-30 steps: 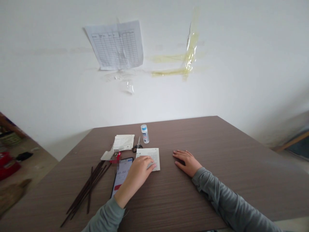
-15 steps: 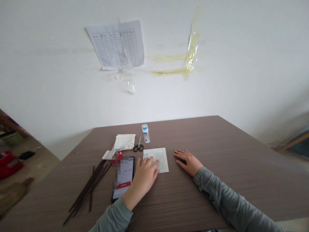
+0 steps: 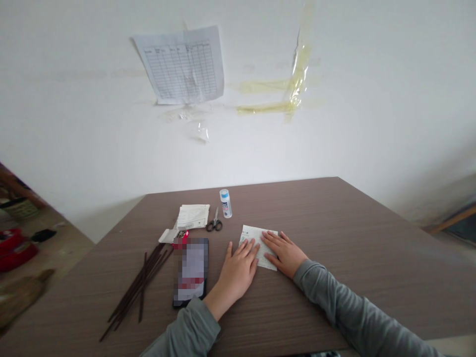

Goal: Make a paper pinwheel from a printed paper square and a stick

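Observation:
A small printed sheet of paper (image 3: 267,261) lies flat on the brown table, partly covered by both hands. My left hand (image 3: 240,267) rests on its left side with the fingers spread. On its right side lies my right hand (image 3: 285,253), palm down, fingers stretched out. A phone (image 3: 191,272), its screen blurred out, lies just left of my left hand. Beyond the sheet stand a white glue stick (image 3: 225,204) with a blue top and, beside it on the table, scissors (image 3: 214,223) with black handles.
A stack of printed papers (image 3: 192,216) lies at the back left. In front of it is an opened red-and-white small box (image 3: 180,239). Several thin dark brown sticks (image 3: 137,285) lie left of the phone. The white wall (image 3: 260,153) borders the table's far edge.
My left hand and the sheet have shifted right, and the sheet has turned slightly. My right hand, earlier beside the sheet, now lies on it.

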A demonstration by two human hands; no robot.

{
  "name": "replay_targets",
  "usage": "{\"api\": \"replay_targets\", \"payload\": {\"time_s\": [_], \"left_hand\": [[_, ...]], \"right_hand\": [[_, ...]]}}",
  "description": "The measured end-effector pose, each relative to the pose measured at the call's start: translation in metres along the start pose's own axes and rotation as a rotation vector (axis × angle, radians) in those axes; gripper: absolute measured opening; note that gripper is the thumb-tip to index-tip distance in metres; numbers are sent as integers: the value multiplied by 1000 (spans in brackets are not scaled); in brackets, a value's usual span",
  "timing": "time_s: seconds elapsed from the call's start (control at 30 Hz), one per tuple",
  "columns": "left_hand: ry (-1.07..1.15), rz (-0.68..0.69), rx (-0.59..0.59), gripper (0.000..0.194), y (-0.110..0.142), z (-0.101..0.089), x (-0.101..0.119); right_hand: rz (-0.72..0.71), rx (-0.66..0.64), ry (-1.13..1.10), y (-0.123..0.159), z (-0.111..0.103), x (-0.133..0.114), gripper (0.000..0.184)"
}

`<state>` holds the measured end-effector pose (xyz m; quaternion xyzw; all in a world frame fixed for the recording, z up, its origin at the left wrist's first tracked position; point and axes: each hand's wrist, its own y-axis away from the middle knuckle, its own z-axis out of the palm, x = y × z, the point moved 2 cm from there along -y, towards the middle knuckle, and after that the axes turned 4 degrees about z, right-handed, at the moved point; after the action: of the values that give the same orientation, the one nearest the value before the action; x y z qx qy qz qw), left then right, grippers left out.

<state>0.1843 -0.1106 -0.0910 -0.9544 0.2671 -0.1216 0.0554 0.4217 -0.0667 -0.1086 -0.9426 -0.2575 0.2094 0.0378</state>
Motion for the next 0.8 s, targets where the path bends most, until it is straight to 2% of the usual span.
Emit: {"api": "replay_targets", "payload": {"time_s": [0.23,0.4,0.53,0.67,0.8], "left_hand": [[-8,-103,18,64,8,4,-8],[-13,-163,48,65,12,1,-17],[3,-197,37,68,12,-1,-18],[17,-180,54,66,9,-3,-20],[43,-218,34,73,5,-9,-21]], "right_hand": [[97,-8,76,4,-2,-5,71],[252,29,73,4,-5,4,79],[291,24,63,3,-3,14,88],[285,21,30,0,0,21,82],[243,85,37,-3,-2,25,64]]}}
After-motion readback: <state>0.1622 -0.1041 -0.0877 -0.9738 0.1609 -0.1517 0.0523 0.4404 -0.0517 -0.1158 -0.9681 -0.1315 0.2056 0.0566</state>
